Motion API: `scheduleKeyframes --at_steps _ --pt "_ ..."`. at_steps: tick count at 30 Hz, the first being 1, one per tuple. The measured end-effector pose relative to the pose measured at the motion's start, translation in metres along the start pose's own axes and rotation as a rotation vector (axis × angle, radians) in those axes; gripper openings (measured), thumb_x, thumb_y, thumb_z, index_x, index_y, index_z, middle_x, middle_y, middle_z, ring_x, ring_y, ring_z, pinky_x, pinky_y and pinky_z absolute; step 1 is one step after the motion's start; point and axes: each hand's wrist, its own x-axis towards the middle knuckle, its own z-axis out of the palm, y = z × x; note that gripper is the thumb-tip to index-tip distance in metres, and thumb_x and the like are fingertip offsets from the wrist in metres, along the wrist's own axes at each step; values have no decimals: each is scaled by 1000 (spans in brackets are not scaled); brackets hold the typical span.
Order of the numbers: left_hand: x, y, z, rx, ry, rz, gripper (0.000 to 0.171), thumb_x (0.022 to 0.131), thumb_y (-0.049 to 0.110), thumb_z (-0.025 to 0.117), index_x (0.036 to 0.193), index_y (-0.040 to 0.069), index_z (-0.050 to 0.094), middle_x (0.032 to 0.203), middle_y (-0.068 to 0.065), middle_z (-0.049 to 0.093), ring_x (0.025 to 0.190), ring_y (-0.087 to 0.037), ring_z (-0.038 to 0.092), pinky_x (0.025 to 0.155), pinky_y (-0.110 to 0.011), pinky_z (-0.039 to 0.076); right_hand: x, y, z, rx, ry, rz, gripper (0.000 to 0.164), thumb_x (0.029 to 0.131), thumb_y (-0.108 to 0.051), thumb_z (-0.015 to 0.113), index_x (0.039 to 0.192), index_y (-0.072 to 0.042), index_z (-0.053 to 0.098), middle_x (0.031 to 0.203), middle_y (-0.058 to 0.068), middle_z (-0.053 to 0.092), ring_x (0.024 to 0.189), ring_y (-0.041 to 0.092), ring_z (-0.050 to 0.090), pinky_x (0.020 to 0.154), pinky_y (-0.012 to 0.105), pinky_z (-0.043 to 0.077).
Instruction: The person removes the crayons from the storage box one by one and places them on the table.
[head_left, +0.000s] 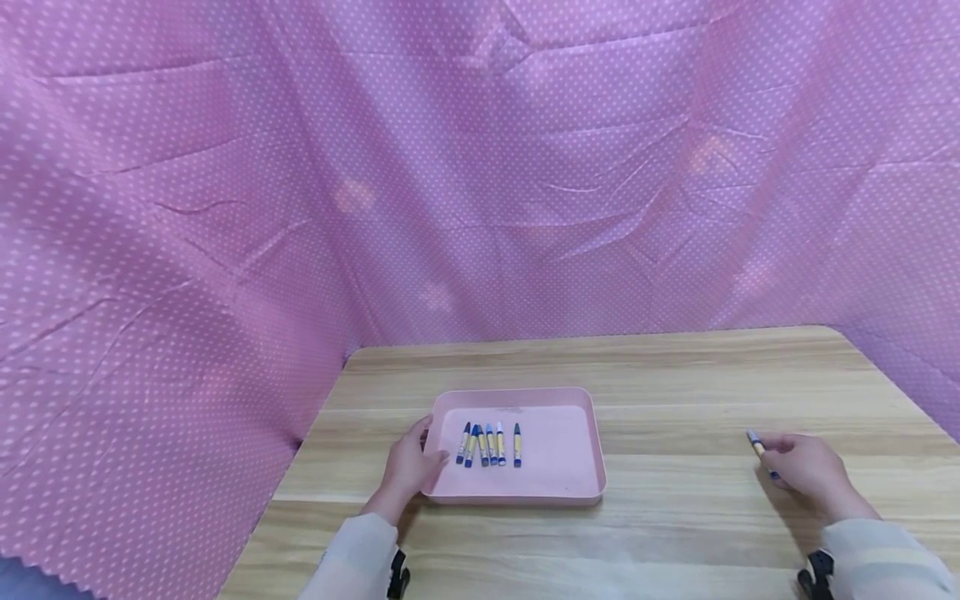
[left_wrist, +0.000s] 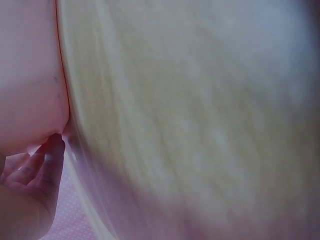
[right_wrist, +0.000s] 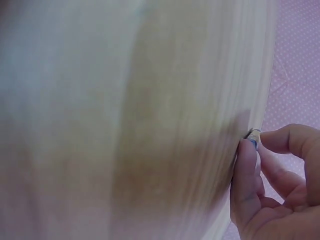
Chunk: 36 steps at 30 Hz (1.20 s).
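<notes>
A shallow pink tray (head_left: pixel 558 454) sits left of the middle of the wooden table. My left hand (head_left: pixel 407 467) grips its left side, thumb over the rim and fingers along the outer wall. Inside the tray, several crayons (head_left: pixel 482 447) with yellow wrappers and blue ends lie side by side in a bunch. One more crayon (head_left: pixel 517 446) lies just to their right. Far to the right, my right hand (head_left: pixel 813 468) pinches a pale-tipped crayon (head_left: pixel 754 444) between thumb and fingers, close over the table. The right wrist view shows that crayon's end (right_wrist: pixel 254 137) between the fingertips.
The wooden table (head_left: pixel 667 400) has rounded far corners. Pink dotted cloth (head_left: pixel 525 208) hangs behind it and along both sides. A wide stretch of tabletop lies between the tray and my right hand.
</notes>
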Motion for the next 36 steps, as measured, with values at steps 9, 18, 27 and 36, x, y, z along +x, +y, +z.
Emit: scheduleKeyframes --at_steps 9,18,27,36 --pt "-2 -1 -1 -5 -2 -4 73 82 11 74 145 7 38 137 -19 49 126 -37 45 104 -49 37 -2 -15 -18 -24 -7 -62 50 95 -22 49 124 19 46 93 27 64 66 20 64 58 32 50" --pt "-7 -2 0 -15 8 -8 74 81 10 74 145 6 38 137 -19 49 126 -37 45 104 -49 38 -3 -53 -37 61 5 -89 63 97 -29 50 136 18 31 126 42 43 80 31 69 71 42 57" --pt "-10 0 -1 -16 10 -18 73 81 11 75 145 8 39 136 -18 50 125 -37 46 103 -50 38 -4 -87 -24 120 17 -119 75 97 -37 51 142 16 21 131 43 36 83 35 67 66 32 59" --pt "-11 3 -5 -18 13 7 74 80 10 75 144 5 40 136 -19 50 125 -38 45 104 -51 37 -1 -122 6 65 75 -175 77 95 -41 54 143 12 25 132 40 39 107 50 54 79 49 55"
